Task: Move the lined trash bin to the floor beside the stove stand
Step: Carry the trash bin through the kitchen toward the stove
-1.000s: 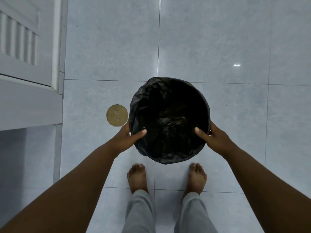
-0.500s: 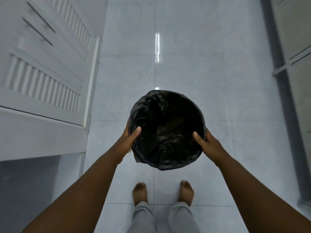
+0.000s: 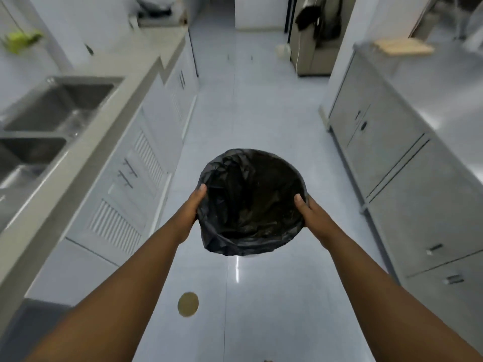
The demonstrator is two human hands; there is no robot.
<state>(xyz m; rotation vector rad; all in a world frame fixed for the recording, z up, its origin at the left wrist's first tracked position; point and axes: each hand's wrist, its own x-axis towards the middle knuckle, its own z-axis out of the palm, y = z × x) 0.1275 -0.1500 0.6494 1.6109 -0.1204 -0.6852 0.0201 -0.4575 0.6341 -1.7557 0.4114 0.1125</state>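
Observation:
A round trash bin (image 3: 252, 202) lined with a black plastic bag hangs in the air over the tiled aisle, mouth facing up at me. My left hand (image 3: 192, 207) grips its left rim, thumb hooked inside the liner. My right hand (image 3: 311, 212) holds the right rim the same way, thumb inside. The bin's outer wall is hidden under the liner. At the far left, a dark pan sits on a raised stand (image 3: 156, 18) past the end of the counter; the view is too blurred to tell more.
A grey counter with a double steel sink (image 3: 44, 126) and white louvred cabinets (image 3: 146, 163) runs along the left. Steel cabinets (image 3: 407, 173) line the right. A brass floor drain cover (image 3: 188, 304) lies on the tiles near me. A beige cabinet (image 3: 313, 56) stands at the far end.
The bin has been lifted off the floor by both hands and my view has tilted up from the floor to the whole kitchen aisle. My feet have left the view.

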